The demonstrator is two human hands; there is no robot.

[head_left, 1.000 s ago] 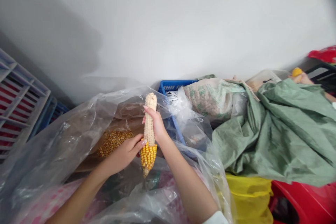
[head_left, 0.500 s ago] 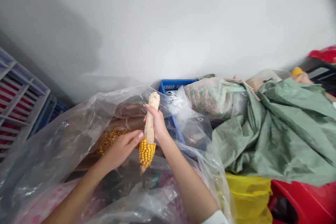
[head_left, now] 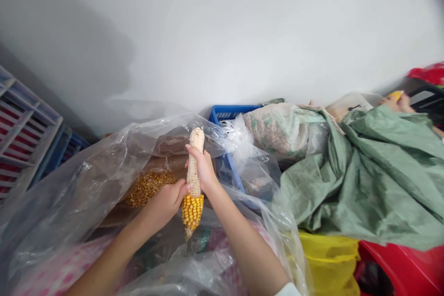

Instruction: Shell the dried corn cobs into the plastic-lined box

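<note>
A corn cob (head_left: 193, 208) is held over an open clear plastic bag (head_left: 114, 157). Its upper length is bare and pale, while yellow kernels cover only the lower, pointed end. My right hand (head_left: 203, 169) wraps round the bare part, thumb across the front. At the edge of the kernels, my left hand (head_left: 173, 194) presses its thumb against the cob, its other fingers curled and partly hidden. Loose corn kernels (head_left: 149, 187) lie in a heap on a brown surface inside the bag, behind my left hand.
To the right stand a blue basket (head_left: 236, 173), a bag with green print (head_left: 277, 129), green cloth (head_left: 367, 171), a yellow bag (head_left: 326, 259) and a red object (head_left: 409, 268). Plastic crates (head_left: 24, 134) are at left. Another person's hand (head_left: 404, 101) holds something yellow at far right.
Both hands and the cob have shifted slightly down and left. My left thumb has bent in against the cob. The other person's hands have moved around their yellow object.
</note>
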